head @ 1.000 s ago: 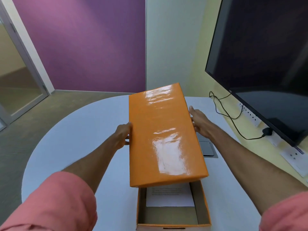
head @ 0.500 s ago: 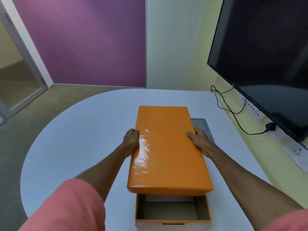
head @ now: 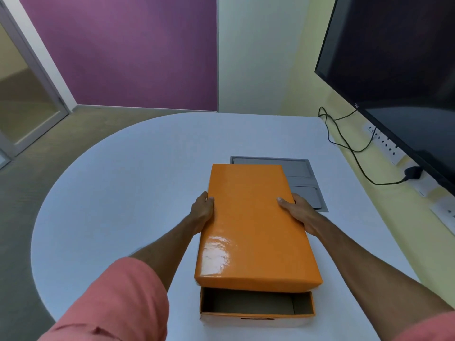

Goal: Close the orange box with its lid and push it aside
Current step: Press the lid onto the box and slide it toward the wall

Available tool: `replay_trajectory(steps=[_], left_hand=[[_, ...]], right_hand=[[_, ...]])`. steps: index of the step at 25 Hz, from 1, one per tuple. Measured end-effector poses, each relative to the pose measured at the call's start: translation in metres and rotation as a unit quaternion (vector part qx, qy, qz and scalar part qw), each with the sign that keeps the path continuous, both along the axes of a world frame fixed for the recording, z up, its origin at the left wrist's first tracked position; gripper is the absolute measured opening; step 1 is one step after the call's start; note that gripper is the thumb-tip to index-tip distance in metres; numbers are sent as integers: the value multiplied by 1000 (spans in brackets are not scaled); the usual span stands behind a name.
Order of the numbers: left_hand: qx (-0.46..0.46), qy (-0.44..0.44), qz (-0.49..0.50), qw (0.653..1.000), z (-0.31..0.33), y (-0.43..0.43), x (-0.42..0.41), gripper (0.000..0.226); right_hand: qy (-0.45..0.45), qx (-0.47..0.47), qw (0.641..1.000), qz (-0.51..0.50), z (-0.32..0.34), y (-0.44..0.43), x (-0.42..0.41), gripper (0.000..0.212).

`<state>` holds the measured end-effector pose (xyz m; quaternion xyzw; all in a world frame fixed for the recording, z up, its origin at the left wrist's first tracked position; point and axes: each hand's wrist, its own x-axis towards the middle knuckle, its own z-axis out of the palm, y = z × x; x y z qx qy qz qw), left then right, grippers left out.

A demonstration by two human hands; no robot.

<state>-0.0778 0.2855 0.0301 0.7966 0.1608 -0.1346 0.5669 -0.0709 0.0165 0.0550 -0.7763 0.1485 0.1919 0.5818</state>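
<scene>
A glossy orange lid lies nearly flat over the orange box, which stands on the white table near its front edge. The lid covers the box's far part; the near end of the box is still uncovered and shows a brown cardboard inside. My left hand grips the lid's left long edge. My right hand grips its right long edge, thumb on top. Whether the lid's far end rests on the box is hidden.
A grey cable hatch is set into the white round table just behind and right of the lid. A large dark screen hangs on the right wall, with black cables and wall sockets beneath it.
The lid has come down from a steep tilt to almost flat over the box, and both hands have lowered with it. Less of the box's open inside shows than before.
</scene>
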Motion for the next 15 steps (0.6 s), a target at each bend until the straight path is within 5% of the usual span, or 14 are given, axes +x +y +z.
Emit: replay_trajectory(steps=[9, 15], left_hand=[[-7, 7, -9, 1000, -12, 0, -18, 52], [-38, -1, -9, 999, -22, -3, -42, 47]], right_hand=[[18, -17, 1000, -8, -16, -3, -22, 70], [14, -2, 1000, -6, -21, -8, -44, 61]])
